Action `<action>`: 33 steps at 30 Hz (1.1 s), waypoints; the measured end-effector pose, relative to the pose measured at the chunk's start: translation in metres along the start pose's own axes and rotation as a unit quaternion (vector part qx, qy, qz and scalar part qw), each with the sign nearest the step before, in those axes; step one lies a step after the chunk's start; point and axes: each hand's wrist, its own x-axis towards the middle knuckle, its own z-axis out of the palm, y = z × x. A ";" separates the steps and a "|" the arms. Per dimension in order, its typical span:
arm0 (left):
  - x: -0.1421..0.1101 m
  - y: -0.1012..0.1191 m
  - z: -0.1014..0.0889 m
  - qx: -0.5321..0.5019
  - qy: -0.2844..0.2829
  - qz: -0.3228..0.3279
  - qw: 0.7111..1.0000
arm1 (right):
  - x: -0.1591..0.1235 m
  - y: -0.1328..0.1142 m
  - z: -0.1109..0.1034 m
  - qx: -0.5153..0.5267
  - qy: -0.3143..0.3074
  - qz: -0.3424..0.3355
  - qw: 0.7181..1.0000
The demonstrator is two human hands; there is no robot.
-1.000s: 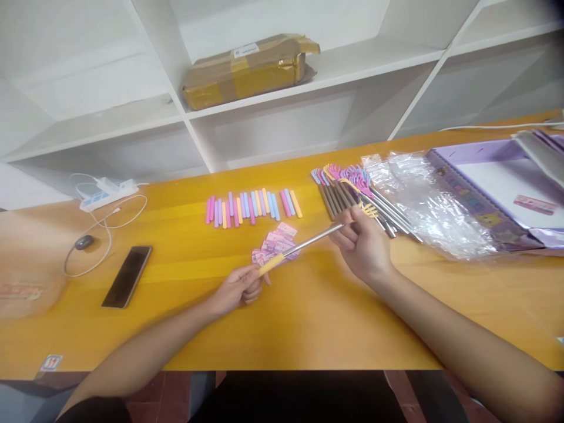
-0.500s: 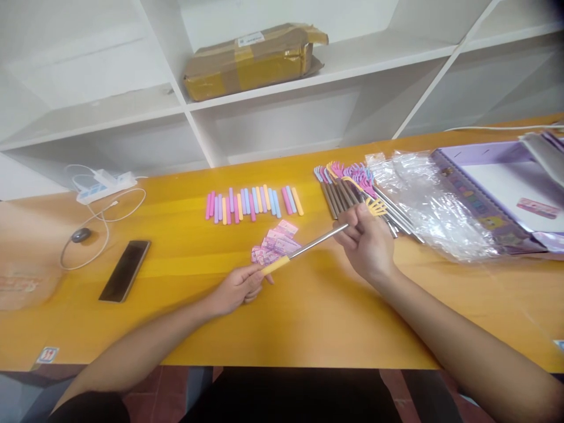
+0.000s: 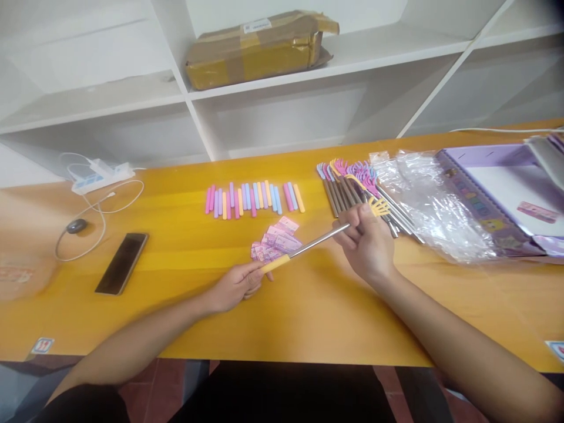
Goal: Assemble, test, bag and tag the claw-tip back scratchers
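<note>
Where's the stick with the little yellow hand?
Just right of the head view's middle, the stick is held slanting between the left hand and right hand, close to the pink cards.

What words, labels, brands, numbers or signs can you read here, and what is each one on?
None is clear enough to quote.
White label on the cardboard box: too small.
Loose pink cards on the table: too small.
Pink card inside the purple tray: blurred.
Tray wall markings: blurred.
Reddish print, far left, surface unclear: blurred.
Left sticker and right sticker, table edge: blurred.
</note>
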 end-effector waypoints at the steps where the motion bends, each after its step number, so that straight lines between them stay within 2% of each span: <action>1: 0.000 0.000 0.000 0.001 0.001 0.000 1.000 | 0.000 0.000 0.000 -0.001 -0.003 -0.002 1.000; 13: -0.002 0.003 0.002 0.028 -0.001 -0.006 1.000 | -0.003 0.002 0.000 0.002 -0.036 -0.004 0.999; 33: -0.003 0.013 0.011 0.078 0.012 0.004 0.997 | -0.015 0.014 0.006 0.023 -0.046 0.011 0.999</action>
